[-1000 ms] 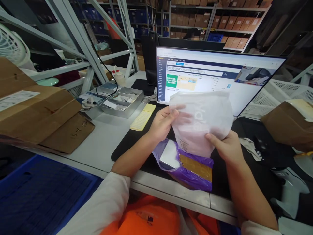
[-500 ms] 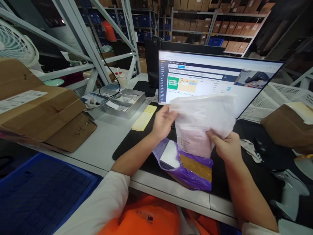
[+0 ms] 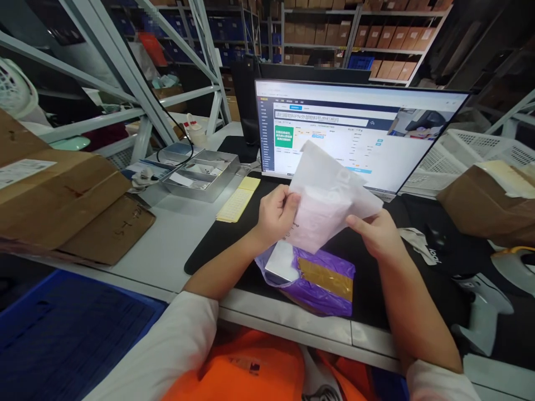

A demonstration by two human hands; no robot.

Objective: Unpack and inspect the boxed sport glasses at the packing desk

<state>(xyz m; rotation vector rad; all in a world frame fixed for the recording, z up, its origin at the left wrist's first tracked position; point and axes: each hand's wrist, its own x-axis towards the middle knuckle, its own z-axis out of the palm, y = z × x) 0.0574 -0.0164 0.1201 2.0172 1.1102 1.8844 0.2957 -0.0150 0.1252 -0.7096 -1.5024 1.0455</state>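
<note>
A translucent white plastic bag (image 3: pixel 324 195) with something pinkish inside is held up in front of the monitor. My left hand (image 3: pixel 276 214) is closed on its left edge, thumb on the near side. My right hand (image 3: pixel 374 229) pinches its lower right edge. Just below the bag, a purple plastic mailer (image 3: pixel 326 295) with brown tape (image 3: pixel 326 278) lies on the black desk mat (image 3: pixel 225 250). A white box (image 3: pixel 281 263) pokes out of the mailer's open left end.
A lit monitor (image 3: pixel 301 122) stands behind my hands. Left are yellow slips (image 3: pixel 238 199), a metal compartment tray (image 3: pixel 204 178) and a cardboard box (image 3: pixel 71 200). At right are a barcode scanner (image 3: pixel 480 312), another carton (image 3: pixel 489 200) and white baskets (image 3: pixel 489 156). A blue crate (image 3: pixel 83 334) is lower left.
The bag has tilted and its top has folded over, with its right corner now sticking out past my right hand. Both hands have shifted slightly, and the camera view has turned a little right.
</note>
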